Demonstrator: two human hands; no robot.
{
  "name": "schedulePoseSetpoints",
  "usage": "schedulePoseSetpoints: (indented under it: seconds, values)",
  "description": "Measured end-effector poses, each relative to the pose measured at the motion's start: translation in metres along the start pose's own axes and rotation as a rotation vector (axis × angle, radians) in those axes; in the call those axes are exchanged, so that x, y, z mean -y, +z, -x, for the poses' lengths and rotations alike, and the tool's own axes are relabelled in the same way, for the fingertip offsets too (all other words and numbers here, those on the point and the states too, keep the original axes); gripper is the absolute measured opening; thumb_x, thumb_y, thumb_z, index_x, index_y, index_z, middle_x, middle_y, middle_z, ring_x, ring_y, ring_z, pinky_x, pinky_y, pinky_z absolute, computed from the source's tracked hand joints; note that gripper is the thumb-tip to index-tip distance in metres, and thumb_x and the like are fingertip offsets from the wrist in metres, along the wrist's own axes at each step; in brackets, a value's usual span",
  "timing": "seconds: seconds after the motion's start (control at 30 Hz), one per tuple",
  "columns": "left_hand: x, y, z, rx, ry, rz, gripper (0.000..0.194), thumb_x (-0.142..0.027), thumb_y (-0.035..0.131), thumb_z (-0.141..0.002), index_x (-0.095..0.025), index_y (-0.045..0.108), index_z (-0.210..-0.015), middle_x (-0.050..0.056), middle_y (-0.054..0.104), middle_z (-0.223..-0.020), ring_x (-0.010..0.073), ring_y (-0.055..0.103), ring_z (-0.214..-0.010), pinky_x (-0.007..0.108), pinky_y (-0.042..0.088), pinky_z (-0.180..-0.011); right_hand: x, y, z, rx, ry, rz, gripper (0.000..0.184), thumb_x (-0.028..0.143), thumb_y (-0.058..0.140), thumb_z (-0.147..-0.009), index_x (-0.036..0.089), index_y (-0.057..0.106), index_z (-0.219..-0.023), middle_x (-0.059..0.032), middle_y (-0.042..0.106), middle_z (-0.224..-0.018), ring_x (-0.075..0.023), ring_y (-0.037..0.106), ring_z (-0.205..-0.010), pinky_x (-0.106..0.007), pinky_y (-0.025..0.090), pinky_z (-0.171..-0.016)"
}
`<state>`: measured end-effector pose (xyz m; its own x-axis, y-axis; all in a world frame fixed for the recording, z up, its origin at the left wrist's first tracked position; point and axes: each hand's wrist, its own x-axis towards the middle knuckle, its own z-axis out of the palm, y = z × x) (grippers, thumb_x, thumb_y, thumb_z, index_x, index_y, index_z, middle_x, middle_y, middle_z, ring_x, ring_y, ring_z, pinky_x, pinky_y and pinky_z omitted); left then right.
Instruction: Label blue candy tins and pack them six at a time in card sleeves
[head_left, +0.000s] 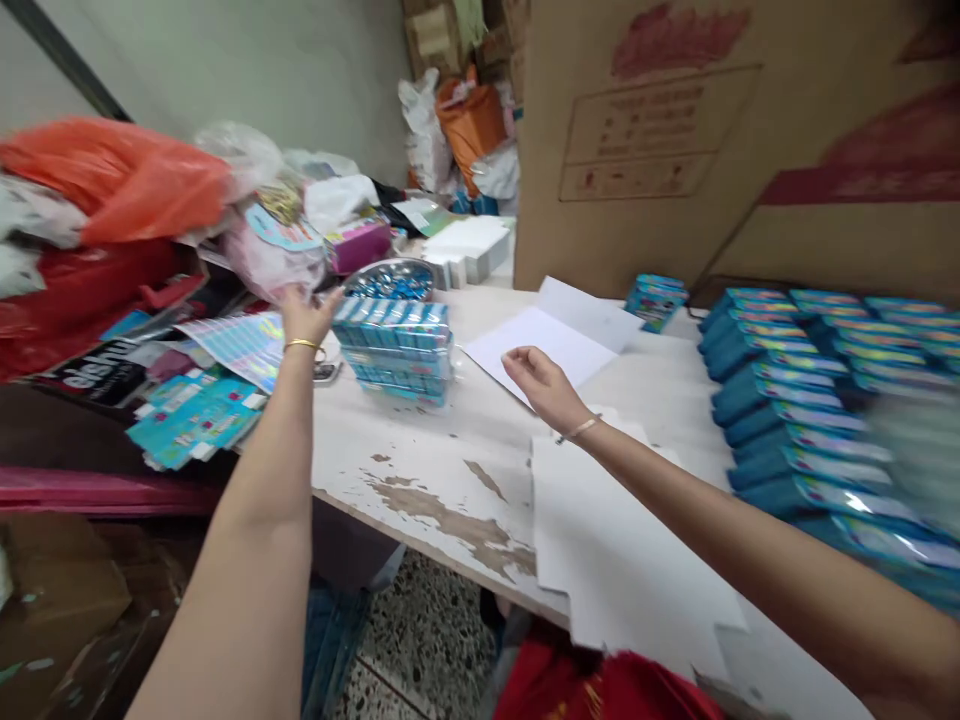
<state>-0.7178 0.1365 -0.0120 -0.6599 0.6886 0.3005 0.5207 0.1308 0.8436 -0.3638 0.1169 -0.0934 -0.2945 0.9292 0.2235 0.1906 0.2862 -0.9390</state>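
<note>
My left hand (306, 318) reaches out with fingers apart, at the edge of a clear plastic bag (274, 255). Just right of it stands a clear-wrapped pack of small blue boxes (394, 350). Behind that pack is a round metal bowl (429, 272) with small shiny blue pieces in it. My right hand (546, 385) is held over a creased white sheet of paper (536, 335), its fingers curled together and nothing visible in them. Beneath my right forearm lie more white sheets (600, 530).
Rows of blue packs (795, 400) fill the right side, by a large cardboard box (637, 230). One small blue box (655, 302) stands apart. Flat blue cartons (199, 420) and orange bags (120, 180) lie left. White stacks (476, 245) sit behind. The table's front edge (442, 555) is worn.
</note>
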Motion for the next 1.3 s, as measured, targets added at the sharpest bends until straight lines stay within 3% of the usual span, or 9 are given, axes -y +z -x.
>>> schedulePoseSetpoints:
  seconds: [0.1,0.27,0.4,0.63,0.8,1.0,1.1,1.2,1.3]
  values:
    - [-0.021,0.019,0.077,-0.045,0.460,-0.153,0.050,-0.040,0.064,-0.083,-0.008,0.046,-0.117,0.005,0.055,-0.121,0.0136,0.048,-0.112,0.038,0.036,-0.105,-0.020,-0.077,0.092,0.125,-0.215,0.451,0.036,0.049,0.049,-0.089,0.022,0.057,-0.112,-0.0106,0.054,-0.132,-0.0269,0.038,-0.132,-0.047,0.032,-0.107]
    - [-0.033,0.062,0.308,0.931,1.029,-0.094,0.057,-0.058,0.054,-0.083,-0.017,0.051,-0.122,0.013,0.056,-0.128,0.0240,0.050,-0.122,0.045,0.042,-0.102,-0.044,-0.146,0.237,0.472,-0.232,0.905,0.084,0.065,0.055,-0.078,0.020,0.030,-0.145,-0.0134,0.024,-0.152,-0.0323,0.010,-0.142,-0.059,0.018,-0.111]
    - [-0.016,0.081,0.417,1.207,1.083,-0.247,0.085,-0.067,0.064,-0.069,-0.012,0.045,-0.131,0.024,0.037,-0.143,0.0382,0.030,-0.136,0.056,0.031,-0.108,-0.056,-0.154,0.282,0.487,-0.220,0.947,0.092,0.068,0.055,-0.076,0.019,0.023,-0.148,-0.0147,0.020,-0.153,-0.0310,0.011,-0.142,-0.059,0.016,-0.111]
    - [-0.024,0.078,0.414,1.317,1.000,-0.125,0.047,-0.051,0.056,-0.085,-0.014,0.059,-0.113,0.018,0.053,-0.132,0.0293,0.044,-0.130,0.045,0.040,-0.105,-0.062,-0.164,0.283,0.422,-0.186,0.768,0.073,0.062,0.055,-0.081,0.021,0.041,-0.139,-0.0141,0.030,-0.150,-0.0303,0.020,-0.140,-0.060,0.018,-0.110]
    - [-0.064,0.070,0.397,1.271,0.784,0.003,0.030,-0.033,0.040,-0.096,-0.017,0.066,-0.096,0.006,0.071,-0.089,0.0140,0.066,-0.084,0.027,0.052,-0.077,-0.055,-0.176,0.281,0.289,-0.191,0.547,0.082,0.058,0.061,-0.079,0.020,0.028,-0.145,-0.0150,0.035,-0.147,-0.0278,0.029,-0.137,-0.057,0.022,-0.111]
    - [-0.082,0.055,0.389,1.319,0.504,0.133,0.032,-0.037,0.043,-0.095,-0.016,0.067,-0.095,0.005,0.070,-0.082,0.0121,0.064,-0.074,0.024,0.052,-0.069,-0.048,-0.182,0.283,0.144,-0.252,0.422,0.026,0.027,0.042,-0.095,0.027,0.062,-0.112,-0.0032,0.064,-0.118,-0.0198,0.051,-0.119,-0.053,0.022,-0.112]
    - [-0.065,0.045,0.403,1.376,0.634,0.055,0.043,-0.049,0.051,-0.088,-0.018,0.061,-0.117,0.011,0.067,-0.113,0.0217,0.061,-0.107,0.039,0.048,-0.095,-0.056,-0.172,0.288,0.076,-0.145,0.361,0.022,0.031,0.046,-0.094,0.026,0.066,-0.098,-0.0027,0.070,-0.101,-0.0209,0.060,-0.102,-0.054,0.025,-0.108]
    - [-0.044,0.037,0.414,1.270,0.914,-0.152,0.078,-0.054,0.064,-0.077,-0.020,0.037,-0.141,0.015,0.041,-0.144,0.0349,0.027,-0.138,0.060,0.017,-0.112,-0.057,-0.160,0.292,-0.068,-0.007,0.282,0.025,0.035,0.045,-0.094,0.024,0.068,-0.090,-0.0041,0.070,-0.091,-0.0209,0.061,-0.091,-0.051,0.035,-0.102]
    - [-0.026,0.034,0.414,1.108,1.032,-0.187,0.054,-0.027,0.050,-0.091,-0.025,0.035,-0.142,0.009,0.041,-0.145,0.0292,0.020,-0.142,0.060,0.014,-0.113,-0.047,-0.155,0.294,-0.110,0.042,0.224,0.026,0.037,0.046,-0.093,0.024,0.068,-0.088,-0.0041,0.069,-0.089,-0.0202,0.059,-0.090,-0.045,0.038,-0.099]
